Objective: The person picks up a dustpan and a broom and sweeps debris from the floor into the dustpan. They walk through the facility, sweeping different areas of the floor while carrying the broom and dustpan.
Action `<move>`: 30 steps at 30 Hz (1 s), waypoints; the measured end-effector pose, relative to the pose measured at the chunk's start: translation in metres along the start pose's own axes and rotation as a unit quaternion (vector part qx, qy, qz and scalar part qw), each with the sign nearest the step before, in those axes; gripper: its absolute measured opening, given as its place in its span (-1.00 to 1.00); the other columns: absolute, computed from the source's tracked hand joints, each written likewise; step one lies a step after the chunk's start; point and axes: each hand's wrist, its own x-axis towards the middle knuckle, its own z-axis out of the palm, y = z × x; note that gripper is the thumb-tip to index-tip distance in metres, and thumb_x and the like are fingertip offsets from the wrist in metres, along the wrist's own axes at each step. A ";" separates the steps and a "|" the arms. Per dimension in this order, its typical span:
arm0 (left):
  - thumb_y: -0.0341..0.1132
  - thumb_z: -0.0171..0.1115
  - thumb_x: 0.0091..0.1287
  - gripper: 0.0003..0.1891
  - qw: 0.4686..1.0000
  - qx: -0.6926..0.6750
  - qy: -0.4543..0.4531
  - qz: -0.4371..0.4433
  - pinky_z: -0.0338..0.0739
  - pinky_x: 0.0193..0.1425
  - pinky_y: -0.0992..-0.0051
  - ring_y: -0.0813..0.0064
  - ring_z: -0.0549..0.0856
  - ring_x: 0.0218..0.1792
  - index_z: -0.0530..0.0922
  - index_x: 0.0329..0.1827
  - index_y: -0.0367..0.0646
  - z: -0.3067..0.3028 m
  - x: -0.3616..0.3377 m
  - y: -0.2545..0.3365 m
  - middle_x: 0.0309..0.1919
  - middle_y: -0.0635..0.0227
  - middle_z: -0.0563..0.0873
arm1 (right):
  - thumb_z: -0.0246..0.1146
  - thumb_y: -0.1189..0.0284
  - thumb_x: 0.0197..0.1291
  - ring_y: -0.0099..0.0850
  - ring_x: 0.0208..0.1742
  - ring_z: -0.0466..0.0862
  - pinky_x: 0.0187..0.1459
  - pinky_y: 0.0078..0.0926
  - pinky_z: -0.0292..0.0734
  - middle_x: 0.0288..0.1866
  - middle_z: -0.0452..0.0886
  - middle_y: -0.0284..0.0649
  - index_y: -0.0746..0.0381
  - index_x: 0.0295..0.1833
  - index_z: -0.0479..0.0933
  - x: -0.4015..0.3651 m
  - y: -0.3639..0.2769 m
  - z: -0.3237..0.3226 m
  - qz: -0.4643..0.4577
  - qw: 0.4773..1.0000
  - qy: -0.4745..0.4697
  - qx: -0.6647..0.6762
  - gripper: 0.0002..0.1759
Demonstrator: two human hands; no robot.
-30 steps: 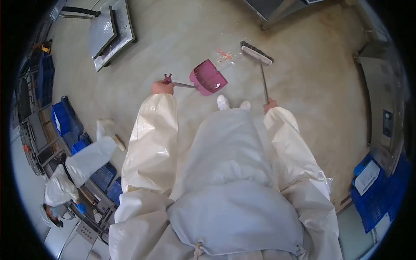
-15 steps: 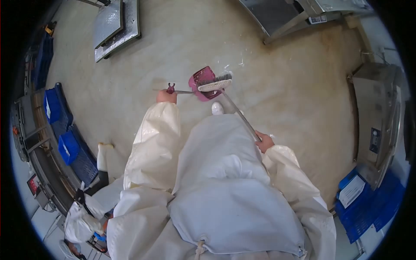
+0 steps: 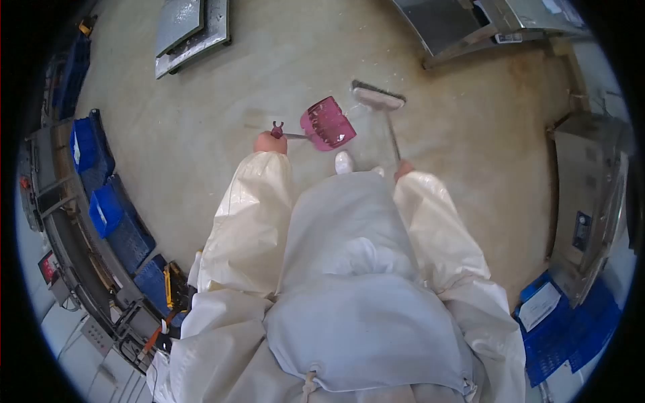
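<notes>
My left hand (image 3: pixel 271 142) is closed round the handle of a pink dustpan (image 3: pixel 327 123), whose pan lies at floor level with pale scraps in it. A small dark-red clip tops the handle beside my thumb. On the other side, my right hand (image 3: pixel 403 169) grips the stick of a broom (image 3: pixel 378 96). The broom's head is pale with dark bristles, and it sits beyond the dustpan to the right, apart from it. Fingers of the right hand are partly hidden by the cream sleeve.
Pale bits dot the wet floor (image 3: pixel 269 74). A metal platform (image 3: pixel 195 40) stands at the far left, a steel machine (image 3: pixel 463 30) at the far right. Blue crates (image 3: pixel 111 208) line the left side. Along the right are a steel cabinet (image 3: pixel 588 195) and blue crates (image 3: pixel 571 329).
The broom head has lifted off the dustpan and swung forward and right. My right hand has moved forward. A person at the lower left has mostly gone out of view.
</notes>
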 end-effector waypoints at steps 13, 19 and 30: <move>-0.19 0.23 -0.10 -0.69 0.999 0.014 -0.032 0.030 0.44 -0.22 0.29 0.13 0.59 -0.33 0.57 -0.35 -0.21 -0.024 -0.008 -0.005 -0.44 0.09 0.61 | 0.12 0.47 -0.02 -0.52 -0.79 0.33 -0.73 -0.48 0.29 -0.73 0.37 -0.29 0.02 0.21 0.21 -0.138 0.048 -0.094 0.061 0.950 -0.160 0.260 -0.40; -0.21 0.21 -0.08 -0.71 1.000 -0.001 -0.021 0.018 0.45 -0.20 0.31 0.17 0.59 -0.33 0.57 -0.33 -0.21 -0.031 -0.014 0.005 -0.42 0.10 0.61 | 0.13 0.54 -0.05 -0.49 -0.76 0.35 -0.72 -0.47 0.28 -0.70 0.36 -0.29 0.16 0.19 0.22 -0.060 0.055 -0.099 0.116 0.941 -0.070 0.309 -0.41; -0.23 0.18 -0.06 -0.73 0.999 0.020 -0.026 -0.033 0.44 -0.20 0.31 0.15 0.59 -0.31 0.56 -0.34 -0.22 -0.012 -0.012 0.023 -0.42 0.10 0.61 | 0.09 0.49 -0.26 0.01 -0.27 0.52 -0.18 -0.30 0.39 -0.45 0.53 0.07 0.25 -0.02 0.40 -0.047 0.043 -0.004 -0.117 0.992 -0.008 0.041 -0.49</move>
